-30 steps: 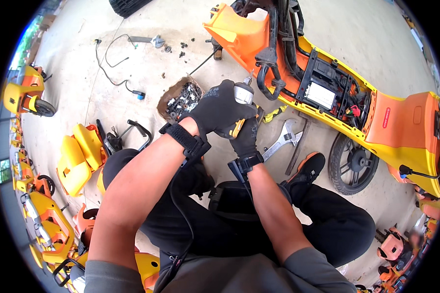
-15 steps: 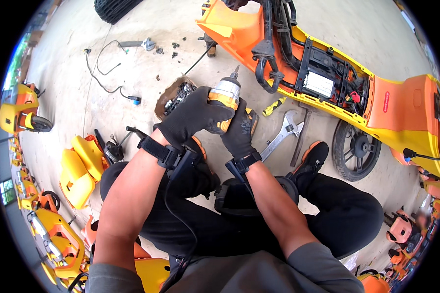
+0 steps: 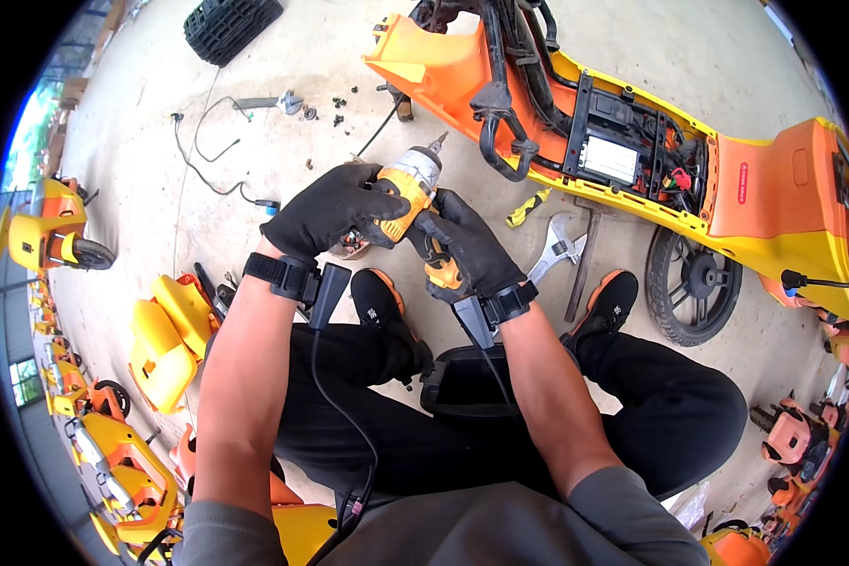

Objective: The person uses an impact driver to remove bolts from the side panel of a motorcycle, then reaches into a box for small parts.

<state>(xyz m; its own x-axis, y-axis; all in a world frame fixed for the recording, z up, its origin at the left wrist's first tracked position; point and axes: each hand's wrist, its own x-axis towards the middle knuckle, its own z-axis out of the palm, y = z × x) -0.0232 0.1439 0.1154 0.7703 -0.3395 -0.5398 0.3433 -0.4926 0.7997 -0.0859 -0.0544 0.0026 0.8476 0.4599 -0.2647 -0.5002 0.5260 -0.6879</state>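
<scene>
My left hand [image 3: 330, 206], in a black glove, grips the yellow-and-grey cordless drill [image 3: 409, 187] round its head, with the bit pointing up and away from me. My gloved right hand [image 3: 472, 247] is closed round the drill's lower handle. Just behind my hands a cardboard box of small parts [image 3: 351, 247] is mostly hidden. To their right lie a crumpled yellow-and-black item [image 3: 528, 208], a large adjustable wrench [image 3: 557, 247] and a dark metal bar [image 3: 580, 274].
An opened orange-and-yellow scooter body [image 3: 755, 189] spans the upper right, above a loose-looking wheel [image 3: 693, 283]. Yellow panels [image 3: 160, 344] lie left. Cables [image 3: 212, 179], small dark parts and a black ribbed block [image 3: 231, 28] are on the floor [image 3: 141, 123]. More scooters [image 3: 57, 231] line both sides.
Both hands have shifted: the left moved left, and the drill has swung from upright to tilted, its yellow body now more exposed. The right hand has turned and come lower.
</scene>
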